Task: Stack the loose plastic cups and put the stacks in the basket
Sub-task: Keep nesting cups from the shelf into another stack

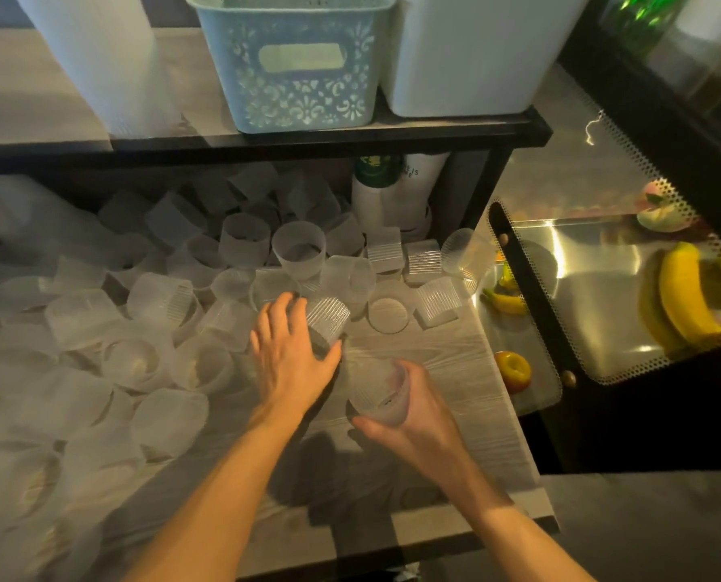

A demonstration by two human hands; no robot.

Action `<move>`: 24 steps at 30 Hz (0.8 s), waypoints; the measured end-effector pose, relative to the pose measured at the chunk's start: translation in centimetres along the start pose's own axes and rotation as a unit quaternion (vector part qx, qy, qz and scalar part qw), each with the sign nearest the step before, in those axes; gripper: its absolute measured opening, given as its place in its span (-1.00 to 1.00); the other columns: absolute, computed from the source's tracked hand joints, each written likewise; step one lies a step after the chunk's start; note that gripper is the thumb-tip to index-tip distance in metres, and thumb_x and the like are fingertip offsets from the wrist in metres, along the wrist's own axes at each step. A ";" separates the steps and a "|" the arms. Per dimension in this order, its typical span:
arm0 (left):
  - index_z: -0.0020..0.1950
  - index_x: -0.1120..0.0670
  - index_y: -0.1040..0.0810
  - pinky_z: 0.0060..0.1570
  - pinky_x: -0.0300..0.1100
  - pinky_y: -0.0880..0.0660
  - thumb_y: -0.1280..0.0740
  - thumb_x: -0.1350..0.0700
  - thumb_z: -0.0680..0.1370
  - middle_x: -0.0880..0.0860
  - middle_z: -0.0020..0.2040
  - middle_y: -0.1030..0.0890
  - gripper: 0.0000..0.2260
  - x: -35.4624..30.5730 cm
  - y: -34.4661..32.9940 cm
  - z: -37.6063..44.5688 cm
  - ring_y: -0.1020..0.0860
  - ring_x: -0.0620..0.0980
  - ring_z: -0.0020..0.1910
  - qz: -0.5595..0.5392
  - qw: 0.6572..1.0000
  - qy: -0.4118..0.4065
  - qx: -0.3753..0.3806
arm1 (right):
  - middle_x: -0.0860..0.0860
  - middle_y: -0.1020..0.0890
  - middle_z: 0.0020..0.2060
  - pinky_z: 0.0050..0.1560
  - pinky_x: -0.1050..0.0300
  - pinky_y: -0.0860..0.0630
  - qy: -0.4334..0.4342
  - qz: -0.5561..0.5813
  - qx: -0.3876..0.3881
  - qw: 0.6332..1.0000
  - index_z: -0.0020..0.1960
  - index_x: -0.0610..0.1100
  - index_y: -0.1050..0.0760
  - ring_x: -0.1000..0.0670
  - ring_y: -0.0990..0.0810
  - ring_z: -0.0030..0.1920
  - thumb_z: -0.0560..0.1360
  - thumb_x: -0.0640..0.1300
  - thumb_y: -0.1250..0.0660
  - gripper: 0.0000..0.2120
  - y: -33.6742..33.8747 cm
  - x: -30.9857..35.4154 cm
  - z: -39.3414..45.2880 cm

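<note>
- The ribbed cup (327, 323) under the left hand (291, 354) lies tipped on its side, its long axis running from the palm up and away to the right, base end pointing away from the wrist.
- The left hand lies over this cup with fingers spread and nearly straight, the thumb stretched toward the right hand; the palm hides the near end, so I cannot tell whether the fingers actually close on it.
- The right hand (409, 417) grasps a second clear cup (382, 394), fingers curled round its far wall and thumb along the near side; its mouth tilts up and left, toward the left hand's thumb.
- The two cups sit near each other but apart, a strip of bare table top (426, 354) between them.
- Both cups are thin translucent plastic, short tapered cylinders with fine vertical ribbing.
- Left of and beyond the left hand, a heap of loose cups (140, 329) covers the table, some upright, many toppled, frosted or ribbed.
- Just beyond the left fingertips one frosted cup (298, 249) stands upright, mouth up.
- The pale blue basket (300, 65), with lace-like cut-outs and a handle slot, stands on the black-edged shelf (392, 134) well above both hands.
- The table surface is pale grey wood grain.
</note>
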State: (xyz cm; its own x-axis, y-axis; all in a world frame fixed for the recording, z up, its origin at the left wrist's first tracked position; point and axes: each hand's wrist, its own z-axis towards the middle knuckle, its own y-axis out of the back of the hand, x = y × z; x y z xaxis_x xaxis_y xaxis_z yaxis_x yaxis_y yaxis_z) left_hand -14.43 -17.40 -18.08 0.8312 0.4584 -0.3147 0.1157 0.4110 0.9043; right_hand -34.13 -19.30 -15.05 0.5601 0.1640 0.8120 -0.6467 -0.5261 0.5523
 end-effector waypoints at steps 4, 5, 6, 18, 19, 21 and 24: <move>0.39 0.15 -0.36 0.21 0.00 -0.37 -0.40 -0.29 0.40 0.11 0.27 -0.46 -0.27 0.2 2.7 -0.2 -0.40 0.08 0.26 -0.134 0.990 -0.027 -0.035 | 0.18 -0.39 0.19 0.01 0.45 -0.38 -0.007 -0.014 0.010 1.000 0.42 0.06 -0.22 0.22 -0.39 0.16 0.28 0.12 -0.59 -0.15 0.5 -0.7 0.8; 0.41 0.13 -0.32 0.21 -0.02 -0.40 -0.44 -0.28 0.40 0.08 0.27 -0.45 -0.24 0.3 3.5 -0.4 -0.43 0.07 0.24 -0.189 0.982 -0.014 -0.018 | 0.16 -0.39 0.21 0.06 0.40 -0.39 -0.009 -0.017 0.010 1.000 0.43 0.06 -0.21 0.17 -0.40 0.18 0.27 0.13 -0.59 -0.13 0.6 -0.8 0.9; 0.42 0.10 -0.29 0.19 -0.04 -0.44 -0.46 -0.28 0.38 0.03 0.26 -0.44 -0.23 0.3 4.3 -0.8 -0.46 0.04 0.21 -0.242 0.970 0.006 -0.001 | 0.15 -0.39 0.22 0.11 0.33 -0.40 -0.011 -0.022 0.010 1.000 0.44 0.07 -0.20 0.15 -0.40 0.19 0.26 0.14 -0.58 -0.12 0.7 -0.9 1.0; 0.49 -0.08 -0.27 0.08 -0.45 -0.38 -0.26 -0.26 0.41 -0.24 0.19 -0.37 -0.33 -0.8 8.8 -2.7 -0.42 -0.28 0.15 -0.290 0.919 -0.109 0.246 | 0.20 -0.33 0.13 0.07 0.35 -0.35 0.120 -0.118 0.022 0.986 0.43 -0.01 -0.21 0.21 -0.38 0.11 0.29 0.20 -0.55 -0.14 0.8 0.6 1.6; 0.52 -0.08 -0.22 0.09 -0.47 -0.34 -0.24 -0.26 0.41 -0.25 0.19 -0.36 -0.30 -0.9 8.9 -2.6 -0.40 -0.31 0.15 -0.267 0.921 -0.119 0.257 | 0.19 -0.34 0.13 0.07 0.34 -0.36 0.136 -0.126 0.027 0.982 0.43 -0.03 -0.22 0.19 -0.40 0.12 0.30 0.21 -0.54 -0.14 0.6 0.6 1.6; 0.57 -0.08 -0.12 0.16 -0.42 -0.31 -0.22 -0.24 0.42 -0.21 0.20 -0.34 -0.26 -1.0 9.0 -2.1 -0.37 -0.29 0.17 -0.234 0.925 -0.130 0.271 | 0.14 -0.41 0.15 0.08 0.22 -0.47 0.154 -0.126 0.033 0.979 0.41 -0.05 -0.23 0.13 -0.45 0.13 0.30 0.22 -0.53 -0.16 0.5 0.6 1.4; 0.60 -0.10 -0.03 0.21 -0.29 -0.32 -0.18 -0.24 0.40 -0.20 0.22 -0.29 -0.21 -1.3 9.2 -1.8 -0.33 -0.25 0.21 -0.213 0.925 -0.128 0.286 | 0.10 -0.44 0.16 0.05 0.16 -0.50 0.164 -0.124 0.026 0.978 0.41 -0.07 -0.24 0.11 -0.47 0.11 0.29 0.21 -0.53 -0.16 0.5 0.7 1.2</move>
State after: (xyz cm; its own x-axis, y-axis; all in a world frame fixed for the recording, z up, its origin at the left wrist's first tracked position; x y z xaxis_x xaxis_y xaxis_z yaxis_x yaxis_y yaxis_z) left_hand -15.41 -12.73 -9.85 0.7368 0.1179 -0.6658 0.6710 -0.0066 0.7414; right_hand -33.47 -20.45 -14.45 0.4940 0.5463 0.6764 -0.4809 -0.4764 0.7361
